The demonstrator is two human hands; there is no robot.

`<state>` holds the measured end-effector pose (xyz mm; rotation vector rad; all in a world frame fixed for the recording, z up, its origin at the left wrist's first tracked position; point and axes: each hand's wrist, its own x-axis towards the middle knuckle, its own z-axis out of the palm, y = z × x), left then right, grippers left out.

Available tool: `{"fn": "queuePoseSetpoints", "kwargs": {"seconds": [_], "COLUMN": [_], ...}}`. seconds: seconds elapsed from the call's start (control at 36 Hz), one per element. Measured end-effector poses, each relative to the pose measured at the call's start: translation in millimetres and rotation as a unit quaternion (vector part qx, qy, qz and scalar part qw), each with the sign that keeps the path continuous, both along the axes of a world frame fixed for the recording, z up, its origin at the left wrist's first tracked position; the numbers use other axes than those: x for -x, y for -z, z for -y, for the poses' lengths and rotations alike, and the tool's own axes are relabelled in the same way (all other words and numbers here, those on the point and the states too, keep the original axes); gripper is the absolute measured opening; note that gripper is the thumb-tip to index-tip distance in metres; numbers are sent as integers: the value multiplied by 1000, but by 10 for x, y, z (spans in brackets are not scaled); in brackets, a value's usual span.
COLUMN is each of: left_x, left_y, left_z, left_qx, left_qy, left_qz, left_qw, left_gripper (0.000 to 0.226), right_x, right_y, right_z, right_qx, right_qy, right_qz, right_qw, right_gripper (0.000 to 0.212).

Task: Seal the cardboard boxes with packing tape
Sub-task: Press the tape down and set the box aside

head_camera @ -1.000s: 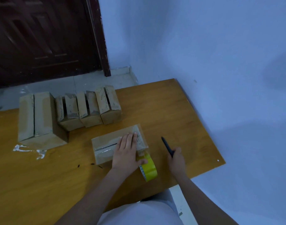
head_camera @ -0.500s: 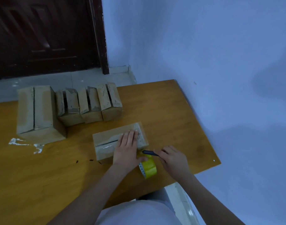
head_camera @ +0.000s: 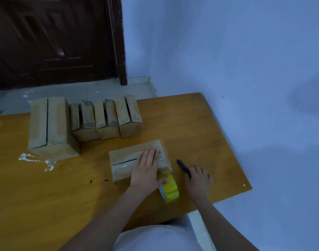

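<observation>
Nearest the camera, a person's two bare forearms reach forward from the bottom edge over a wooden table (head_camera: 46, 205). The left hand (head_camera: 146, 171) lies palm down with straight fingers on top of a small cardboard box (head_camera: 126, 160), covering its right part; its thumb reaches out to the right and touches a roll of yellow packing tape (head_camera: 170, 188). The roll stands on edge on the table just beside the box's near right corner, and a strip of clear tape seems to run from it up onto the box, though the dim light makes this hard to confirm. A dark slit, the seam between the flaps, shows on the box top to the left of the hand, with a glossy band of tape just below it.

The right hand (head_camera: 197, 179) rests on the table to the right of the roll, fingers loosely bent over the near end of a black pen-like tool (head_camera: 183, 167) lying on the table; whether the fingers actually grip it cannot be told.

Farther back, four cardboard boxes stand in a row: a large box (head_camera: 50, 127) on the left and three smaller boxes (head_camera: 106, 120) touching one another beside it. White scraps (head_camera: 35, 160) lie near the large box. Beyond the table are a pale floor (head_camera: 82, 91), a dark door (head_camera: 55, 38) and a blue wall (head_camera: 227, 51).
</observation>
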<state>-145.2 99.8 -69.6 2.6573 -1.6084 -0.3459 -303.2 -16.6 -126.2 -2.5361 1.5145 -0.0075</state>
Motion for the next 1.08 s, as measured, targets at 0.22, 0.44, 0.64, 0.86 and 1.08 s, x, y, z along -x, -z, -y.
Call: {"fn": "queuePoseSetpoints", "kwargs": {"seconds": [0.22,0.44,0.64,0.86,1.08], "left_x": [11,-6,-21,-43,-226], "left_y": [17,79,127,235,296], "left_z": [-4,-16,22,41,16], "left_qx": [10,25,65,126,165], "left_qy": [2,2,-41,-18,49], "left_qz": [8,-3,-4,66,97], "left_qw": [1000,1000,997,990,980], "left_gripper": [112,105,77,68,78], "right_x": [-168,-156,-218,-162,29], "right_y": [-210,-194,-318,-376,-404], "right_z": [-225,-183,-171,-272,-237], "right_qx": [-475,-493,-499,-463,-451], "right_qy": [21,19,17,17,90], "right_qz": [366,326,288,252,297], "right_qw": [800,806,818,850,837], "right_gripper": [27,19,16,20,24]}}
